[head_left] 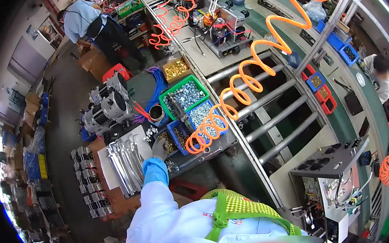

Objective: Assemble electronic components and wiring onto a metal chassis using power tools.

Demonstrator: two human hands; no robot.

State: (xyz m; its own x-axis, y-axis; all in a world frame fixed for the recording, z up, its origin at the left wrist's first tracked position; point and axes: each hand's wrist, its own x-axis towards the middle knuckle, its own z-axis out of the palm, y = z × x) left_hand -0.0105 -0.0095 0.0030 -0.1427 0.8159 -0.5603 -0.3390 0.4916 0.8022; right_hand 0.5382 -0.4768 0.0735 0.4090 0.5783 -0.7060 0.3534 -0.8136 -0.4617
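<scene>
My left hand (160, 149), in a grey glove under a blue cuff, reaches to the near edge of a small bin of brass-coloured screws (170, 142). Its fingers are curled together; what they hold, if anything, is too small to make out. Beside the hand lie small white pieces (150, 133) and a row of long bright metal bars (125, 167). A dark air screwdriver (178, 108) lies across a green bin of silver fasteners (189, 94). Close by stand a blue bin of silver nuts or screws (208, 119) and a combination wrench (209, 153). My right hand does not show.
An orange coiled hose (255, 53) hangs across the bench to the bins. Metal motors (105, 110) stand at the left, blue wires (158, 85) behind. Rollers (277, 112) run along the right. A co-worker (86, 26) bends over a carton (94, 61) at the far left.
</scene>
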